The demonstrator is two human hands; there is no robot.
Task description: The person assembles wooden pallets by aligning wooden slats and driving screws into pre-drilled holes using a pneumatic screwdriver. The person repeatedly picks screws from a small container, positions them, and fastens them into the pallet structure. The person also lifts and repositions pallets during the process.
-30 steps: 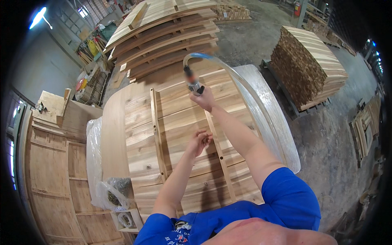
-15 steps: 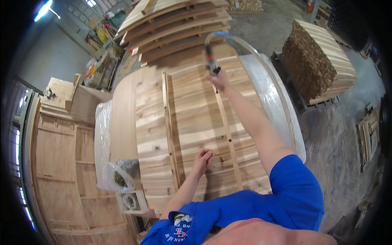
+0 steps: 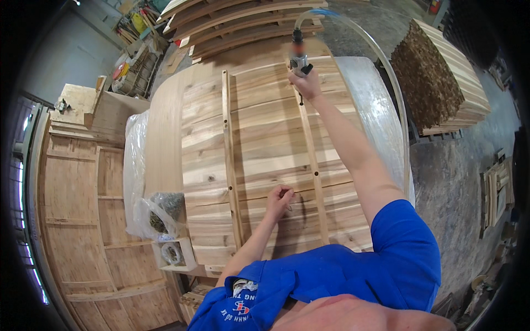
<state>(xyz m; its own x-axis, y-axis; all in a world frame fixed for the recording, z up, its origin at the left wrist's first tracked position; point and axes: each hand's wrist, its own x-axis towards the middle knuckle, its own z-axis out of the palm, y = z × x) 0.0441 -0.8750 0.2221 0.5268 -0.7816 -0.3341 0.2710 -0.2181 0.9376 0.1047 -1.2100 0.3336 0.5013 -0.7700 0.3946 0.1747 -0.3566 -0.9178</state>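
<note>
Right grip (image 3: 305,84) round air tool (image 3: 299,57), tail uppermost, long axis roughly upright

Pale striped wooden boards (image 3: 441,80) are stacked at right (one side browner). A brown framed wooden panel (image 3: 72,190) is seen at left.
</note>
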